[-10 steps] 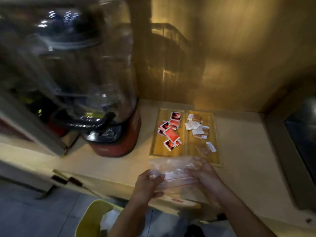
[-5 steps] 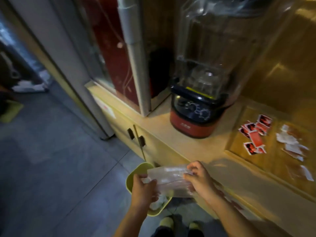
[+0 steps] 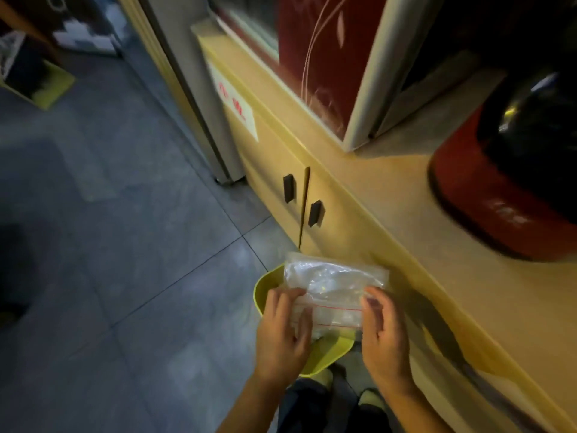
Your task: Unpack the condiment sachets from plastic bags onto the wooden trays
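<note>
Since half second ago, view swung off trays; bag carried lower over bin. Left hand (image 3: pixel 282 335) and right hand (image 3: pixel 384 331) each pinch near end of clear plastic bag (image 3: pixel 334 284), looks empty, likely for discard. Yellow bin (image 3: pixel 265 287) directly below grip; counter edge (image 3: pixel 415 260) just right, open floor left.

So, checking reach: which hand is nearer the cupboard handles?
Right. The right hand holds the bag's counter-side end, below the handles; the left hand holds the end farther out over the floor.
</note>
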`<state>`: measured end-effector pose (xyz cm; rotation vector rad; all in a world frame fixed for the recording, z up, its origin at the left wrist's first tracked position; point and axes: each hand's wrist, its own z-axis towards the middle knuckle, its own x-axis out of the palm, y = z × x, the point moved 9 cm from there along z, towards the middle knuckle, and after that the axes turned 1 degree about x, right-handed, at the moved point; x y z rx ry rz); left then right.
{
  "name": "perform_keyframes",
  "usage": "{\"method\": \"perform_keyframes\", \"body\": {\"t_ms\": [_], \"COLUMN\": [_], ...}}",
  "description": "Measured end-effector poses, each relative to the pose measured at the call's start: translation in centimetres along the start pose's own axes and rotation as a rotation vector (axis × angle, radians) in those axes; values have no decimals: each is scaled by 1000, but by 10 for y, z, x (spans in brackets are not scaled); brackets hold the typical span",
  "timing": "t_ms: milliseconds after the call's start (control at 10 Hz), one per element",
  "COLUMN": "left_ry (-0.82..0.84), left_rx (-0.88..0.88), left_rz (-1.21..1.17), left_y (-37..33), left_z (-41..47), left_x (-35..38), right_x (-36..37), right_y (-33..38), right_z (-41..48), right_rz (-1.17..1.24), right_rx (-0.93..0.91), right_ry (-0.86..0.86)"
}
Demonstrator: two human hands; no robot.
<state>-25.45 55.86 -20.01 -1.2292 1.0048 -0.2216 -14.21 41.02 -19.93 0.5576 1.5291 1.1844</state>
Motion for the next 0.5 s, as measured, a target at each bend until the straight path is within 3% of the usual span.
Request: {"method": "perform_keyframes", "body": {"t_ms": [100,200,300,400,500], "left_ry": [154,679,1013,1108,1008], "left_rx": [-68,-375,-427,-378,-302], "left_rz": [188,650,779,780,709], "left_y": [63,156,202,195,162], "left_z": [6,-16,-36,-37,-23], "left_x": [49,108,131,126,116], "right_x": [42,97,126,124,118], "right_y": [-63,-144,-207,-221,-191], "right_z": [-2,-26,-56,-75,-49], "right_rz": [-160,-586,-817,-692,-802], "right_rx": [42,91,235,564,408], "right_ry": [122,478,899,1159,1077]}}
